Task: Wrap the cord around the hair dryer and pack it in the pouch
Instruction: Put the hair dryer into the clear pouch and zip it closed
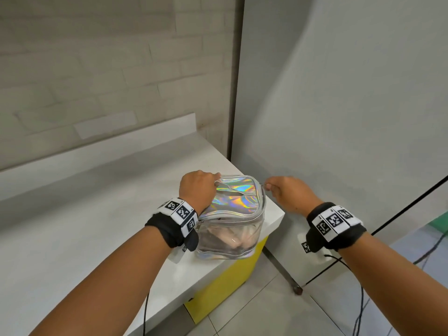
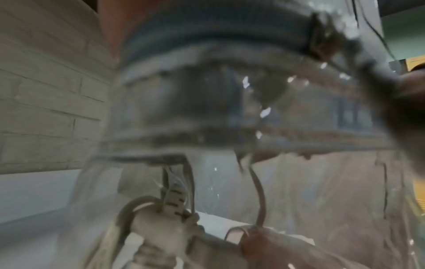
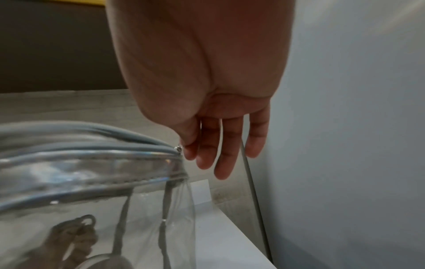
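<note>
**Zipping the pouch shut**

On the counter (image 1: 72, 226), near its right corner, the pouch (image 1: 232, 214) stands upright with its shiny lid on top and clear walls below. It sits close to the edge, between my two wrists, so that each hand can work one side of it. Through the clear wall I see the dryer (image 1: 232, 238) already inside, pale pink, and in the left wrist view the cord (image 2: 258, 196) loops beside it; whether it is wound neatly round the body I cannot tell, the picture being blurred.

My left hand (image 1: 196, 187) comes in from the left with the forearm low over the counter, and its fingers curl over the far left edge of the lid. I judge this hold is there to steady the pouch and keep the seam taut against the pull from the other side.

My right hand (image 1: 288, 192) reaches in from the right, off the counter's edge, wrist raised and palm turned down. Thumb and forefinger pinch the zip pull (image 3: 178, 148) at the pouch's right corner, while the other three fingers (image 3: 226, 156) hang straight and loose, touching nothing. The zip looks closed along the near side up to that corner, so packing seems almost done, with only the last stretch round the back left to draw.
</note>
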Action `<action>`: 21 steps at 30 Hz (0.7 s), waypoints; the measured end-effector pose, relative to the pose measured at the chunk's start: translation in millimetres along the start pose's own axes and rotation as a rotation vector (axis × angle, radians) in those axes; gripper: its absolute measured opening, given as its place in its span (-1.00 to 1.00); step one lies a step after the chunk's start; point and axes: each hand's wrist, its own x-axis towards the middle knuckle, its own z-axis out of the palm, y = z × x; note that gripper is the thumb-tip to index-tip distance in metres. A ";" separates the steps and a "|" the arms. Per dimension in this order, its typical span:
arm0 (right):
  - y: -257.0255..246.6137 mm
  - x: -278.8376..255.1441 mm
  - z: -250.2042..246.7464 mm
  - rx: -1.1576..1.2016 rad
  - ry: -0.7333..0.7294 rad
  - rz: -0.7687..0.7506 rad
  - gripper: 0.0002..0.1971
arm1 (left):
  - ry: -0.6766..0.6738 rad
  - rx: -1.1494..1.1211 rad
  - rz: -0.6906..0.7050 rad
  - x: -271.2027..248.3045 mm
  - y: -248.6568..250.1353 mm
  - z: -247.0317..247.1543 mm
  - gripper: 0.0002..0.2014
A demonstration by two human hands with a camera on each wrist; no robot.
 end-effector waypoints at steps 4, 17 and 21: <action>-13.3 -33.1 -1.0 -0.030 -0.035 -0.037 -0.80 | 0.007 -0.033 -0.072 1.9 0.0 4.3 -0.72; -62.5 -95.4 32.3 0.115 0.099 -0.004 -0.81 | -0.037 -0.158 -0.200 1.8 2.3 -0.8 -0.71; -69.0 -86.7 45.2 0.353 0.208 0.135 -0.74 | -0.160 -0.183 -0.082 -5.1 -2.9 -14.2 -0.42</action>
